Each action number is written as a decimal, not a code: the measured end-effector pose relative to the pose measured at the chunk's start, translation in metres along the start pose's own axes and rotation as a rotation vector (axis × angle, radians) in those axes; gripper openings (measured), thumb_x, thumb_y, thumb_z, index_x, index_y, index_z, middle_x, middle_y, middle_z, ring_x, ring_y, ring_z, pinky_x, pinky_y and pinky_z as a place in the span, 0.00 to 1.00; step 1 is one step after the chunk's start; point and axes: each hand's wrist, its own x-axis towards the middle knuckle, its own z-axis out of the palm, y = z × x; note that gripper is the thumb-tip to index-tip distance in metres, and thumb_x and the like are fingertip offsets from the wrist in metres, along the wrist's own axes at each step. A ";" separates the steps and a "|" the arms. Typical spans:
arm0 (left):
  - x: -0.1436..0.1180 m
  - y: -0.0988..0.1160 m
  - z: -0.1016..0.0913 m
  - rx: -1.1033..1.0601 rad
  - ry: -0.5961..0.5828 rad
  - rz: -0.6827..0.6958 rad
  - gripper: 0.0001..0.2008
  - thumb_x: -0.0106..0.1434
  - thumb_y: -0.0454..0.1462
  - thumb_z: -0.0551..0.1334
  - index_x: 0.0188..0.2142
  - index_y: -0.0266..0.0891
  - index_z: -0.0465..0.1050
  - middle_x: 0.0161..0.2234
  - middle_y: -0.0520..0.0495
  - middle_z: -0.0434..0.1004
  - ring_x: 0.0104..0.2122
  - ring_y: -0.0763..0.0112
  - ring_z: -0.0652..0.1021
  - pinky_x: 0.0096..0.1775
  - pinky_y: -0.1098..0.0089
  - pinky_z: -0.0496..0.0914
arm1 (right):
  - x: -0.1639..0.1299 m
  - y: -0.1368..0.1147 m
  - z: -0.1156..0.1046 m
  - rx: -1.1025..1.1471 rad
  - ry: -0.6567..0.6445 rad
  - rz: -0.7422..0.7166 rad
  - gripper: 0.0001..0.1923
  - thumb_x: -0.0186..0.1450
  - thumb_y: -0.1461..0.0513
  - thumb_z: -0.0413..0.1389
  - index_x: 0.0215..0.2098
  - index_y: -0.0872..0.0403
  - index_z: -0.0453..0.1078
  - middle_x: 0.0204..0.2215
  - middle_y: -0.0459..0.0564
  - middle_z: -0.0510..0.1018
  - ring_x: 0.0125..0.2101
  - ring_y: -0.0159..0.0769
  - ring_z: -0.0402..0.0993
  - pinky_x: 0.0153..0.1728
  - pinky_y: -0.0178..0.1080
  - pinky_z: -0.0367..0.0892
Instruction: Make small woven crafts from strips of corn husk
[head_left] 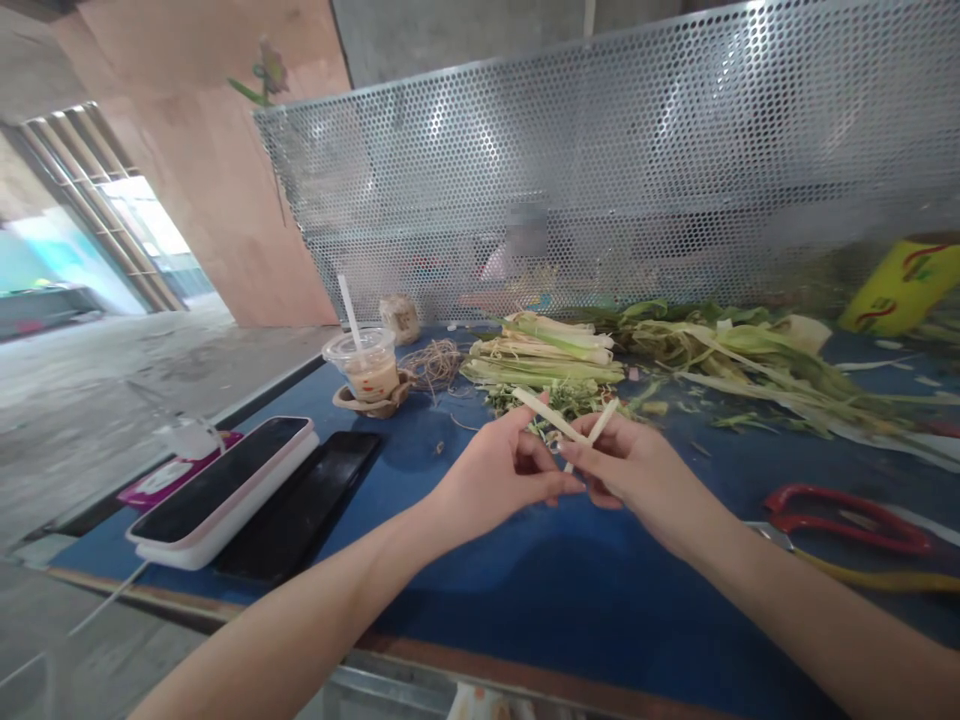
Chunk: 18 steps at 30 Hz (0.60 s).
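Pinched between my two hands over the blue tabletop is a pale, flat plant strip (553, 415), which looks like husk. It crosses itself in a V shape near my fingertips. My left hand (499, 465) is closed on its left side, thumb and fingers pressed together. My right hand (619, 455) closes around the crossing, and a short end sticks up above it. Just behind my hands lie green leafy scraps (555, 398). Beyond them is a bundle of pale green husk strips (544, 350). Fingers partly hide the strip's lower end.
Scissors with red handles (847, 520) lie at right, near a yellow handle (877, 576). Long husk leaves (750, 370) and a yellow roll (904, 285) sit behind. At left are twine (435, 365), a drink cup (364, 365) and phones (300, 510). A perforated metal panel (465, 190) stands behind.
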 end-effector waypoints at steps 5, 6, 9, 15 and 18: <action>-0.002 0.004 0.004 -0.013 -0.009 0.025 0.32 0.51 0.37 0.64 0.54 0.38 0.57 0.19 0.56 0.69 0.20 0.77 0.71 0.25 0.75 0.65 | 0.000 0.003 0.001 0.021 0.111 -0.041 0.15 0.49 0.54 0.62 0.27 0.56 0.66 0.14 0.40 0.67 0.13 0.22 0.56 0.12 0.28 0.51; -0.003 0.005 0.005 -0.023 -0.017 0.013 0.32 0.51 0.37 0.64 0.55 0.38 0.57 0.19 0.56 0.68 0.20 0.77 0.71 0.25 0.75 0.65 | 0.000 0.003 0.001 0.035 0.129 -0.043 0.15 0.49 0.54 0.62 0.26 0.56 0.66 0.14 0.40 0.66 0.13 0.22 0.56 0.11 0.28 0.51; -0.003 0.006 0.007 -0.057 0.001 -0.045 0.35 0.50 0.36 0.65 0.57 0.34 0.54 0.19 0.57 0.68 0.19 0.78 0.70 0.25 0.75 0.66 | 0.000 0.004 0.002 0.072 0.167 -0.057 0.15 0.47 0.54 0.63 0.24 0.56 0.67 0.14 0.40 0.66 0.11 0.21 0.54 0.10 0.28 0.50; -0.005 0.008 0.008 -0.092 -0.009 -0.071 0.34 0.50 0.36 0.65 0.56 0.32 0.57 0.19 0.56 0.68 0.19 0.79 0.70 0.24 0.76 0.65 | 0.002 0.000 -0.002 0.047 0.135 -0.018 0.15 0.47 0.54 0.63 0.25 0.56 0.68 0.13 0.39 0.64 0.12 0.21 0.55 0.09 0.27 0.49; -0.005 0.007 0.004 -0.100 -0.025 -0.043 0.28 0.51 0.36 0.65 0.51 0.34 0.63 0.18 0.56 0.69 0.18 0.80 0.69 0.24 0.77 0.65 | 0.003 -0.004 -0.008 0.038 0.037 0.016 0.15 0.52 0.52 0.60 0.29 0.56 0.70 0.14 0.41 0.66 0.13 0.22 0.56 0.10 0.28 0.50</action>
